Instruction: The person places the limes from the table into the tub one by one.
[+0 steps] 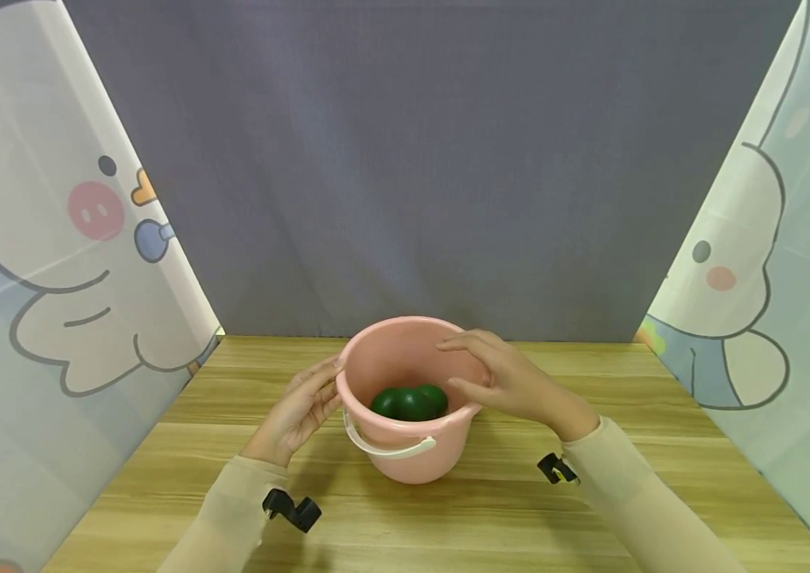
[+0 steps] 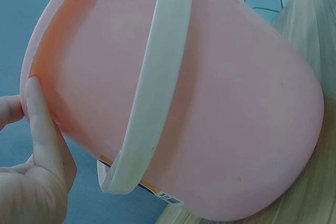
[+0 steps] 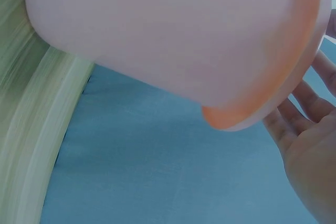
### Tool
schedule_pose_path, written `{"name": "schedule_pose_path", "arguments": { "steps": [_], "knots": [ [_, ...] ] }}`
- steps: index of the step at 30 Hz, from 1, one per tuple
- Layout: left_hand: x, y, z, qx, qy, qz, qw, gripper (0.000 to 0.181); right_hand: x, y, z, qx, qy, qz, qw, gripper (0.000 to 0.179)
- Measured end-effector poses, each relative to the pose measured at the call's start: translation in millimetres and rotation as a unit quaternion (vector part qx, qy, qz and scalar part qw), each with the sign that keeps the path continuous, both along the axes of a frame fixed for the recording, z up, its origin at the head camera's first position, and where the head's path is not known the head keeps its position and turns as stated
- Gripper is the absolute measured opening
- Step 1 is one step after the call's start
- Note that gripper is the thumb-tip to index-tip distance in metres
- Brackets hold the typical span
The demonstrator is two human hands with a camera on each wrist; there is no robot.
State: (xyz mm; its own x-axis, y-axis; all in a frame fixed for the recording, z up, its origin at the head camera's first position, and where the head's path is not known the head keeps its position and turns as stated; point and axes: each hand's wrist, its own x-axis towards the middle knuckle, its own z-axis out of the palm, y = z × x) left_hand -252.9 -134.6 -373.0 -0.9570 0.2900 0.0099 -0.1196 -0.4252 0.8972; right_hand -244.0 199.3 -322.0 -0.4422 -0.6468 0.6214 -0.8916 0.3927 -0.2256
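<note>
A pink plastic bucket (image 1: 412,454) with a white handle (image 1: 394,452) stands upright on the table; the handle hangs down at its front. Inside, at the bottom, lie smooth dark green rounded things (image 1: 410,403), like avocados. My left hand (image 1: 305,406) holds the bucket's rim at the left; in the left wrist view a finger (image 2: 39,103) lies under the rim's lip. Over the right rim reaches my right hand (image 1: 512,378), its fingers spread and loosely bent above the opening, holding nothing. In the right wrist view its fingers (image 3: 310,103) overlap the rim's edge.
The wooden table (image 1: 577,509) extends around the bucket on all sides. Behind stands a dark grey cloth panel (image 1: 412,159); pale cartoon-printed curtains (image 1: 734,350) flank both sides. Black camera mounts (image 1: 292,509) sit on both sleeves.
</note>
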Motion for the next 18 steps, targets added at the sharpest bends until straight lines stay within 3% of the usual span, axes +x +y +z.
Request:
{"name": "schedule_pose_path", "arguments": {
  "steps": [10, 18],
  "knots": [
    [0.1, -0.1, 0.3, -0.004, -0.002, 0.000, 1.0000, 0.047, 4.3, 11, -0.9, -0.006, -0.009, -0.007, 0.9999, 0.042],
    [-0.4, -0.6, 0.1, -0.005, 0.001, -0.004, 1.0000, 0.049, 10.8, 21, -1.2, 0.000, -0.003, -0.029, 0.9996, 0.049]
  ]
}}
